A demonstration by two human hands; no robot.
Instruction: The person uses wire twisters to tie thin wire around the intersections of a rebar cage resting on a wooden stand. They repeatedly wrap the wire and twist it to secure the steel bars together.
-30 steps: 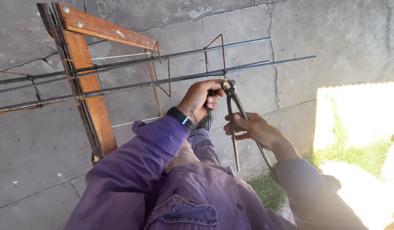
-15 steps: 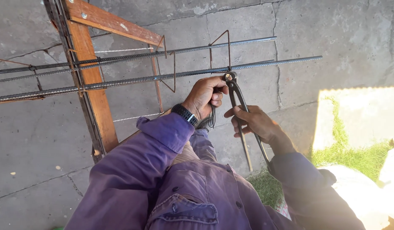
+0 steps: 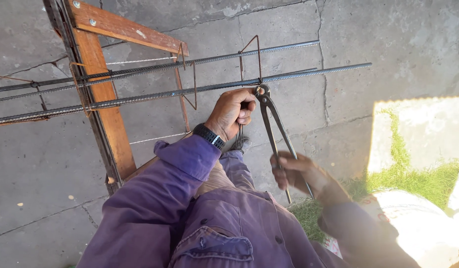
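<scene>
My left hand (image 3: 232, 113) is closed just under the near steel rebar (image 3: 314, 72), beside the joint where a thin wire stirrup (image 3: 249, 49) crosses it. Dark strands of tie wire (image 3: 239, 141) hang from this fist. A black watch (image 3: 209, 135) sits on that wrist. My right hand (image 3: 296, 171), blurred, grips the lower handles of long black pincers (image 3: 274, 131). The pincers' jaws meet the rebar at the stirrup joint, right beside my left thumb.
Several long rebars lie across a wooden trestle (image 3: 108, 109) at the left, with more stirrups along them. Cracked concrete floor lies below. Sunlit grass (image 3: 423, 178) and a white sack (image 3: 418, 223) are at the lower right.
My right hand has slid down the pincers' handles toward their ends and is moving. The jaws stay at the joint. My left hand has hardly moved.
</scene>
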